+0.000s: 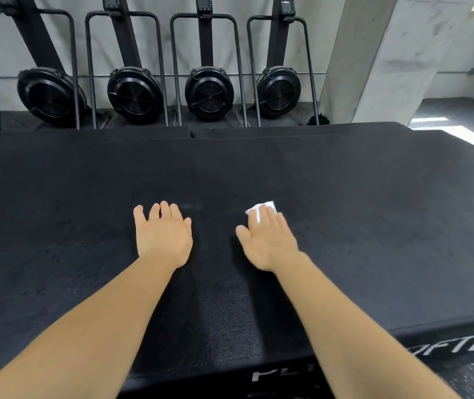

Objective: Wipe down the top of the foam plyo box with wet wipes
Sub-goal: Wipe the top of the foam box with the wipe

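The black foam plyo box point(86, 214) fills the middle of the head view, its top wide and flat, with white lettering on its near side. My right hand point(267, 240) lies flat on the top with straight fingers pressing a small white wet wipe point(261, 208), which shows past the fingertips. My left hand point(162, 233) rests palm down on the box top about a hand's width to the left, fingers straight, holding nothing.
Several black rowing machines point(133, 93) stand upright against the grey wall behind the box. A concrete pillar point(379, 59) rises at the back right. Another black box top point(302, 129) lies just beyond the far edge. Speckled floor point(466, 378) shows at the bottom right.
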{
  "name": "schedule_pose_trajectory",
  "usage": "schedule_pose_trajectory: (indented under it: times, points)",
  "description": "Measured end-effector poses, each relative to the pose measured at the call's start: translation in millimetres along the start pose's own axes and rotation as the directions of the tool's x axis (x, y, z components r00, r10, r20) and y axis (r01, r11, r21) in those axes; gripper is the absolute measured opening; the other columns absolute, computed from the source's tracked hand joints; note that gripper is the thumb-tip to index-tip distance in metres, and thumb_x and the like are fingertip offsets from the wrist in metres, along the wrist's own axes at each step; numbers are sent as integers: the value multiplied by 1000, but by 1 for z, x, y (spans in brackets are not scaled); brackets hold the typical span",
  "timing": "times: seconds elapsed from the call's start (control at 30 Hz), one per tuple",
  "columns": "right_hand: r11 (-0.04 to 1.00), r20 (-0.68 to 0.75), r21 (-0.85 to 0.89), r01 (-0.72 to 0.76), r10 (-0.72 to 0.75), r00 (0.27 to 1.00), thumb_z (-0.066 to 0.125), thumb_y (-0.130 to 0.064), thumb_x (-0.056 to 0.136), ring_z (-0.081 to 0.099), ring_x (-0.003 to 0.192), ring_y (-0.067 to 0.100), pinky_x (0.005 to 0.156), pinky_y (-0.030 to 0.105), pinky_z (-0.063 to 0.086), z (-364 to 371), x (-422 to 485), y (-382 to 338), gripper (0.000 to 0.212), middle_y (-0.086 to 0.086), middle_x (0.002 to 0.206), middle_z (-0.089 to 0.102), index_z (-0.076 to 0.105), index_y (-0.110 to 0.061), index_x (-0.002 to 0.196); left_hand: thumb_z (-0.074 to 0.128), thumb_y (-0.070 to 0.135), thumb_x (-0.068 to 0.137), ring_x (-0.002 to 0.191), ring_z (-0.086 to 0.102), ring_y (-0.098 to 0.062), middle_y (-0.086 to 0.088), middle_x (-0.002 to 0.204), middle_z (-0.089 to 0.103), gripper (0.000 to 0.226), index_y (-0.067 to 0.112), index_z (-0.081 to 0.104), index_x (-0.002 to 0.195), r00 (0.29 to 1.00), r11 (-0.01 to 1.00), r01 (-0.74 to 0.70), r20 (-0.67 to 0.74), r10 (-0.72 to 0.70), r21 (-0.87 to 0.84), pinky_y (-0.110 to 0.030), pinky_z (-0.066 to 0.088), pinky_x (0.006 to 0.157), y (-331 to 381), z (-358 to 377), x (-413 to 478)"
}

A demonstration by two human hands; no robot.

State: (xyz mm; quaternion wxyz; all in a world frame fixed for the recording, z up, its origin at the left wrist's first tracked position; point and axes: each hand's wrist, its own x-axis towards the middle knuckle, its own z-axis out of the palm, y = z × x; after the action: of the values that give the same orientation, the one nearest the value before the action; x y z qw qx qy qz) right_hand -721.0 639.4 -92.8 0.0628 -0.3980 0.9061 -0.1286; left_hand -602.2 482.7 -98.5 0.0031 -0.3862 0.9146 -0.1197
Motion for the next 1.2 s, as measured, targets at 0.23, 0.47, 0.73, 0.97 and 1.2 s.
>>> schedule_pose_trajectory:
  times: [0.23,0.47,0.73,0.97,1.2]
  points:
    - [985,164,-23,173,-167,972,16,-46,105,-9,152,23,122,38,-12,25,-31,-76,64,9,164,1,7,-11,158,11,36,100,125,40,-18,3,124,49,44,15,44,120,999,998,35,25,-34,-50,-48,13,113,1,-5,-2]
    - [968,84,61,245,-250,965,28,-41,103,23,124,11,115,31,15,7,-24,-43,48,-6,145,28,31,-22,147,11,37,101,130,38,-20,0,132,46,48,13,42,129,1000,998,16,-1,-16,-53,-49,12,114,0,-3,-3]
    - [995,69,64,-75,71,995,27,-37,101,30,105,17,104,31,26,-29,1,56,45,-7,146,28,33,-27,145,8,36,101,135,34,-22,-3,142,41,52,11,35,138,1000,1000,-4,-13,4,-14,-51,10,115,-1,1,-1]
    - [992,66,59,-116,112,991,26,-38,103,29,124,21,113,33,21,-24,-9,32,51,1,146,27,28,-18,150,9,37,101,129,39,-22,-3,136,46,51,12,41,132,1000,1000,-2,0,2,-22,-51,10,115,0,-3,-2]
    - [990,65,80,112,-117,991,30,-44,102,25,127,18,116,33,19,2,-60,-47,52,-2,143,27,28,-18,147,10,39,102,134,36,-21,-1,141,44,55,11,32,143,997,1000,-12,-82,11,-17,-51,6,117,0,-13,-13]
